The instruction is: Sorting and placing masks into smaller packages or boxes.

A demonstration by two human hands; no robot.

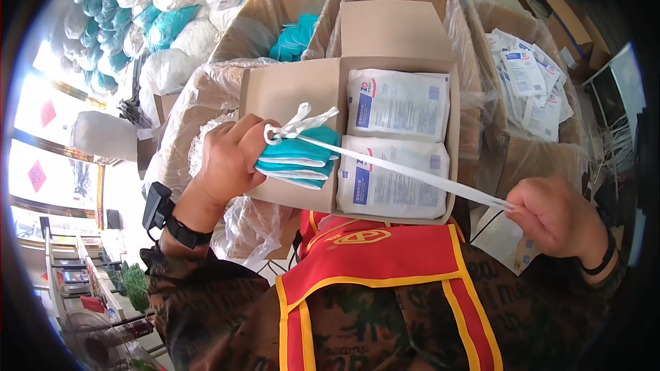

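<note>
My left hand is closed round the edge of a bundle of teal-and-white folded fabric pieces, stacked in layers. A white strap is looped and knotted at the top of this bundle. From there it runs taut to the right, where my right hand pinches its end between thumb and fingers. Beneath the strap is an opened cardboard box with its flaps folded out. Two flat white packets with blue and red print, a far packet and a near packet, lie inside it.
Behind the box stand plastic-lined cartons, one with loose teal pieces. A right-hand carton holds several white packets. Filled bags are piled at the far left. A fan stands at lower left. I wear a red apron.
</note>
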